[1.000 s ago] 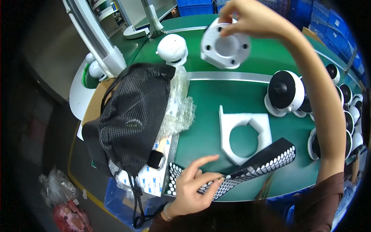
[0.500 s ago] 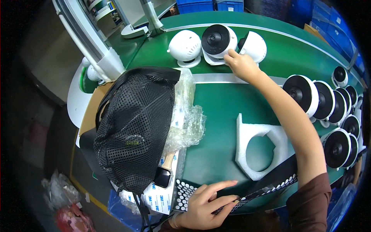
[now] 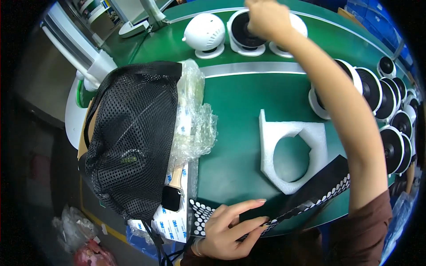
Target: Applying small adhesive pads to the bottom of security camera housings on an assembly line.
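My left hand (image 3: 235,230) is at the front edge of the green table, its fingertips pinching the edge of a black sheet with rows of white dots (image 3: 321,188). My right arm reaches far across the table. The right hand (image 3: 270,20) is curled beside the black front of a round white device (image 3: 242,29), covering part of it; the fingertips are near the picture's top edge and what they grip is hidden. To its left stands another white device (image 3: 205,33) on a round foot. A third white device (image 3: 298,26) is partly behind the hand.
White foam insert (image 3: 266,146) with a round hole lies mid-table. Several black-fronted white devices (image 3: 372,91) crowd the right side. On the left are a black mesh bag (image 3: 133,133), bubble wrap (image 3: 195,124), a smartwatch (image 3: 172,198) and white printed sheets (image 3: 177,226). A metal strip (image 3: 248,68) crosses the table.
My right hand has risen from the base of the middle device to its upper part. The view has shifted slightly. My left hand keeps its grip on the dotted sheet.
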